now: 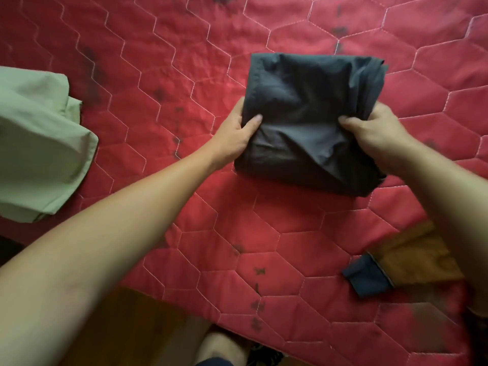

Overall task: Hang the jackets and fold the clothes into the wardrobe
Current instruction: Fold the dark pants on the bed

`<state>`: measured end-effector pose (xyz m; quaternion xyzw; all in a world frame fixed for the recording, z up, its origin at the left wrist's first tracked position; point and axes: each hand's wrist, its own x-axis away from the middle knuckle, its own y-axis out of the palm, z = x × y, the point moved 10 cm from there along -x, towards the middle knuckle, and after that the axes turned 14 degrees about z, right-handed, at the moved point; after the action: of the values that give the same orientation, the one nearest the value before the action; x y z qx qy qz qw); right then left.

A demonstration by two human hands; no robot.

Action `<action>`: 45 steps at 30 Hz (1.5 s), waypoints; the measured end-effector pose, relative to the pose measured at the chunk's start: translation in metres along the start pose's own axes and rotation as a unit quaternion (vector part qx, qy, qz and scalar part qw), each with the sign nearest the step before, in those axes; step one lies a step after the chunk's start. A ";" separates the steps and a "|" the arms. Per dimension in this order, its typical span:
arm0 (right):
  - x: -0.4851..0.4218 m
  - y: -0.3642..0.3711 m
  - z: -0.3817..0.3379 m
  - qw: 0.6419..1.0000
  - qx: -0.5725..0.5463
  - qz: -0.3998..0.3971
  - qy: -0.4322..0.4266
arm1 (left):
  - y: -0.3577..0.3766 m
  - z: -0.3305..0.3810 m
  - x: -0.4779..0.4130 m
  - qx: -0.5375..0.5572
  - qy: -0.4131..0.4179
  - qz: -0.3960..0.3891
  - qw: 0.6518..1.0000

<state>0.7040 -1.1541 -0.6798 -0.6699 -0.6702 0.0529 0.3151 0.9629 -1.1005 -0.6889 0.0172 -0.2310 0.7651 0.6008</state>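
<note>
A dark garment [311, 120], folded down to a thick square, lies on the red quilted bed [163, 75] just ahead of the person. Both hands grasp it at its near half. The left hand [239, 133] clasps the left edge, thumb on top and fingers tucked beneath. The right hand [375, 133] pinches the right side, where the stacked layers show at the edge. Holding from both sides with fingers under looks meant to keep the layers from sliding apart, so the bundle can be lifted as one piece; the folding of this item seems done, and carrying it to the wardrobe would be the step to come. No wardrobe is in view.

A pale green garment [39, 143] lies loose at the bed's left edge, well apart, probably waiting its turn. A brown cloth [417, 257] with a small dark blue piece [367, 278] beside it sits at the near right, partly hidden by the right forearm.
</note>
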 end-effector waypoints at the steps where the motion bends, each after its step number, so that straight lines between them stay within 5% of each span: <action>1: -0.008 0.001 -0.003 0.999 0.044 0.004 -0.020 | 0.003 -0.004 -0.009 -0.020 -0.002 -0.007 1.000; 7: -0.027 0.011 0.014 0.998 0.034 0.038 0.028 | 0.009 -0.025 -0.037 -0.121 -0.042 -0.011 0.992; 13: -0.012 -0.002 -0.004 0.982 0.126 0.128 -0.050 | 0.003 0.000 -0.040 -0.188 0.070 0.078 0.976; 16: -0.020 0.004 -0.027 0.950 0.204 0.158 -0.176 | 0.014 0.028 -0.040 -0.326 0.208 0.136 0.912; 18: -0.030 0.014 -0.025 0.924 0.280 0.153 -0.210 | 0.041 0.026 -0.042 -0.446 0.269 0.102 0.848; 20: -0.037 0.024 -0.013 0.904 0.348 0.125 -0.215 | 0.063 0.002 -0.046 -0.509 0.260 0.033 0.820; 23: -0.045 0.028 0.003 0.881 0.389 0.102 -0.250 | 0.066 -0.014 -0.052 -0.513 0.245 0.018 0.823; 28: -0.044 0.022 -0.013 0.891 0.384 0.126 -0.204 | 0.063 -0.007 -0.051 -0.526 0.239 0.019 0.816; 34: -0.012 0.062 -0.006 0.824 0.452 0.058 -0.337 | 0.077 0.006 -0.043 -0.551 0.298 0.039 0.778; 45: -0.026 0.063 0.027 0.849 0.426 0.021 -0.311 | 0.075 -0.001 -0.050 -0.490 0.304 0.052 0.815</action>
<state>0.7425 -1.1622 -0.7415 -0.4322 -0.6304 0.5456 0.3438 0.9077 -1.1587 -0.7297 -0.5253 -0.3814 0.5468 0.5288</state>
